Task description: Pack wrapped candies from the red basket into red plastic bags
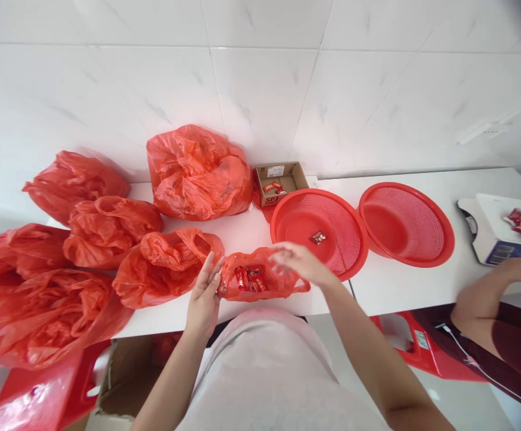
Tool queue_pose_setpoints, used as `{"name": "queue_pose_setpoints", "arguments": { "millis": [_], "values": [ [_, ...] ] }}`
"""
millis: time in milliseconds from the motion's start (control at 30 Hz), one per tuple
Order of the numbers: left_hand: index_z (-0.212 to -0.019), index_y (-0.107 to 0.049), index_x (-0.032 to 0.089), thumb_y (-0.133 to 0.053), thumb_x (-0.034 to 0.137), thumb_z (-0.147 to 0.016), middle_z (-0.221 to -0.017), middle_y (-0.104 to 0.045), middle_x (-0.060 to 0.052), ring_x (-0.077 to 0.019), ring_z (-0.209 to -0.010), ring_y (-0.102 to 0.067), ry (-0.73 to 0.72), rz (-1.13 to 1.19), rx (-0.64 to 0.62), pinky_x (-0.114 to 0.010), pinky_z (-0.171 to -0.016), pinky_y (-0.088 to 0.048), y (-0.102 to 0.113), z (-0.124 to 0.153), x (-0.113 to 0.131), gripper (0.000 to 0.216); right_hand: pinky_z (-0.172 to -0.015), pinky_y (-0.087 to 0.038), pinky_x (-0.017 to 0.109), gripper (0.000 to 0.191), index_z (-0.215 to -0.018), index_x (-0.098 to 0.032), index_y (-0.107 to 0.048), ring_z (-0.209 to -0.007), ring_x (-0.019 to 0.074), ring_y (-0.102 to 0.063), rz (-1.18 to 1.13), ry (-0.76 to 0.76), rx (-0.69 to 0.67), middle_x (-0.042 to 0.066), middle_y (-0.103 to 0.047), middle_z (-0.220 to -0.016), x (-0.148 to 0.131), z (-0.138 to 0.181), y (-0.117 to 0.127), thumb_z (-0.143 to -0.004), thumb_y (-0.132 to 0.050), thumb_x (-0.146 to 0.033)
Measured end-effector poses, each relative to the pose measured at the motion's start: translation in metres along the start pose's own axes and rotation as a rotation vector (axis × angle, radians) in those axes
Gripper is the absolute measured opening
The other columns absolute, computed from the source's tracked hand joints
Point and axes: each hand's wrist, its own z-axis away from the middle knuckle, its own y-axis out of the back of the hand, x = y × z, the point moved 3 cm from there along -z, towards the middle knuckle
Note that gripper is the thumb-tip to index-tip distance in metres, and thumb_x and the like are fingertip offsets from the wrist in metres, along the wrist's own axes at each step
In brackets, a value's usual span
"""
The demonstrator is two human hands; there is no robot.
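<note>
Packing room, scale, bulging red bags

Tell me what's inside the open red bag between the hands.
Several small red packets show inside the open red bag. Anything beneath them is covered, and the right hand hides part of the bag's far side.

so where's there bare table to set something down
Bare white tabletop shows between the right basket and the white device, and along the front edge below that basket. A smaller patch lies between the large rear bag and the open middle bag. The left end is crowded with red bags.
</note>
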Motion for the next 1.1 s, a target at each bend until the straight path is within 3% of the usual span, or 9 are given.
{"name": "queue_pose_setpoints", "arguments": {
  "millis": [67, 167, 233, 333, 533, 700, 833, 967, 1100],
  "values": [
    [-0.134, -0.054, 0.040, -0.071, 0.028, -0.081, -0.139, -0.056, -0.002, -0.0065, -0.074, -0.056, 0.018, 0.004, 0.002, -0.019, -0.066, -0.046, -0.001, 0.001, 0.000, 0.057, -0.079, -0.055, 0.032, 0.037, -0.125, -0.022, -0.055, -0.093, 0.0192, -0.068, 0.106, 0.016, 0.227, 0.010, -0.067, -0.115, -0.007, -0.002, 0.053, -0.093, -0.051, -0.040],
    [-0.135, -0.053, 0.038, -0.069, 0.033, -0.082, -0.122, -0.063, -0.001, -0.0047, -0.066, -0.051, 0.031, -0.040, 0.001, -0.019, -0.070, -0.047, -0.004, 0.003, 0.001, 0.055, -0.082, -0.054, 0.032, 0.042, -0.134, -0.021, -0.048, -0.104, 0.0209, -0.064, 0.398, -0.164, 0.567, 0.012, -0.059, -0.131, 0.006, -0.007, 0.130, -0.094, -0.047, -0.029],
    [-0.136, -0.052, 0.035, -0.070, 0.037, -0.082, -0.114, -0.066, -0.001, -0.0059, -0.069, -0.053, 0.017, -0.114, -0.002, -0.020, -0.075, -0.048, -0.006, 0.004, 0.003, 0.057, -0.088, -0.051, 0.036, 0.050, -0.139, -0.018, -0.046, -0.114, 0.0264, -0.059, 0.475, -0.244, 0.635, 0.016, -0.052, -0.139, 0.025, -0.010, 0.161, -0.089, -0.052, -0.022],
    [-0.138, -0.050, 0.033, -0.073, 0.038, -0.078, -0.118, -0.067, -0.004, -0.0111, -0.084, -0.060, -0.003, -0.246, 0.002, -0.024, -0.080, -0.048, -0.007, 0.005, 0.003, 0.065, -0.093, -0.047, 0.039, 0.059, -0.136, -0.020, -0.052, -0.118, 0.0315, -0.055, 0.531, -0.303, 0.605, 0.015, -0.048, -0.144, 0.055, -0.016, 0.171, -0.078, -0.064, -0.015],
    [-0.136, -0.052, 0.028, -0.072, 0.039, -0.078, -0.118, -0.068, -0.005, -0.0080, -0.073, -0.055, 0.008, -0.322, 0.052, -0.022, -0.073, -0.048, -0.005, 0.004, 0.002, 0.063, -0.090, -0.044, 0.039, 0.036, -0.117, -0.018, -0.064, -0.114, 0.0323, -0.056, 0.562, -0.345, 0.562, 0.017, -0.050, -0.138, 0.088, -0.027, 0.148, -0.081, -0.064, -0.019],
    [-0.137, -0.051, 0.025, -0.075, 0.037, -0.076, -0.115, -0.069, -0.004, -0.0052, -0.067, -0.050, 0.032, -0.201, 0.118, -0.020, -0.071, -0.047, -0.005, 0.002, 0.002, 0.067, -0.070, -0.049, 0.031, 0.031, -0.100, -0.015, -0.063, -0.085, 0.0228, -0.065, 0.433, -0.306, 0.497, 0.013, -0.066, -0.102, 0.069, -0.026, 0.127, -0.084, -0.063, -0.041],
    [-0.136, -0.051, 0.023, -0.076, 0.036, -0.074, -0.114, -0.069, -0.005, -0.0048, -0.066, -0.050, 0.029, -0.170, 0.133, -0.021, -0.070, -0.046, -0.003, 0.001, 0.000, 0.068, -0.070, -0.051, 0.027, 0.036, -0.105, -0.022, -0.059, -0.080, 0.0145, -0.063, 0.304, -0.121, 0.382, 0.005, -0.066, -0.102, 0.026, -0.008, 0.064, -0.089, -0.050, -0.054],
    [-0.135, -0.051, 0.021, -0.076, 0.039, -0.074, -0.112, -0.070, -0.005, -0.0056, -0.067, -0.052, 0.043, -0.199, 0.132, -0.022, -0.072, -0.047, 0.003, 0.003, -0.001, 0.069, -0.087, -0.048, 0.035, 0.039, -0.111, -0.024, -0.059, -0.099, 0.0198, -0.060, 0.368, 0.162, 0.271, 0.006, -0.064, -0.109, -0.013, 0.015, -0.012, -0.084, -0.063, -0.052],
    [-0.138, -0.048, 0.020, -0.074, 0.044, -0.075, -0.109, -0.072, -0.005, -0.0094, -0.075, -0.060, 0.048, -0.290, 0.129, -0.026, -0.082, -0.048, 0.018, 0.010, 0.000, 0.072, -0.099, -0.043, 0.040, 0.041, -0.118, -0.024, -0.056, -0.114, 0.0235, -0.055, 0.530, 0.152, 0.346, 0.008, -0.060, -0.119, -0.016, 0.035, -0.033, -0.085, -0.063, -0.047]
  ]
}}
